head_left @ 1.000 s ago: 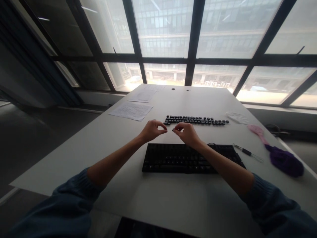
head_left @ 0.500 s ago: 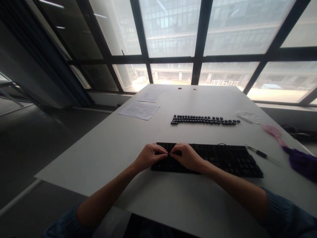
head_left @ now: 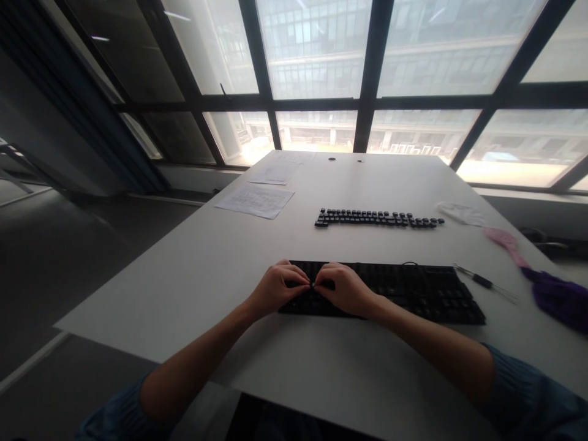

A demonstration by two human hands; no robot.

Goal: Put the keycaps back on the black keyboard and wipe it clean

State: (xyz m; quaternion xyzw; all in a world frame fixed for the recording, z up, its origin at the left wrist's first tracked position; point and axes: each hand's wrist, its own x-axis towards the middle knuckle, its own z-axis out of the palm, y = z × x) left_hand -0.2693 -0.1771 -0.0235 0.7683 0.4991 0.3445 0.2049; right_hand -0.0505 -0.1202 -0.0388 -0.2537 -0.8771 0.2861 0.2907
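Note:
A black keyboard point(head_left: 413, 293) lies on the white table point(head_left: 220, 269) in front of me. My left hand point(head_left: 275, 289) and my right hand point(head_left: 345, 288) rest on its left end, fingertips pinched together and meeting at one spot over the keys. Whatever they pinch is too small to make out; it may be a keycap. Farther back, a row of loose black keycaps point(head_left: 376, 218) stretches across the table.
Printed papers point(head_left: 255, 199) lie at the back left. At the right edge are a thin metal tool point(head_left: 484, 283), a pink brush point(head_left: 505, 240), a purple cloth point(head_left: 558, 300) and a white packet point(head_left: 459, 212). Large windows rise behind the table.
Both hands came down from near the keycap row to the keyboard's left end, then stayed there, pinched together. The view shifted slightly.

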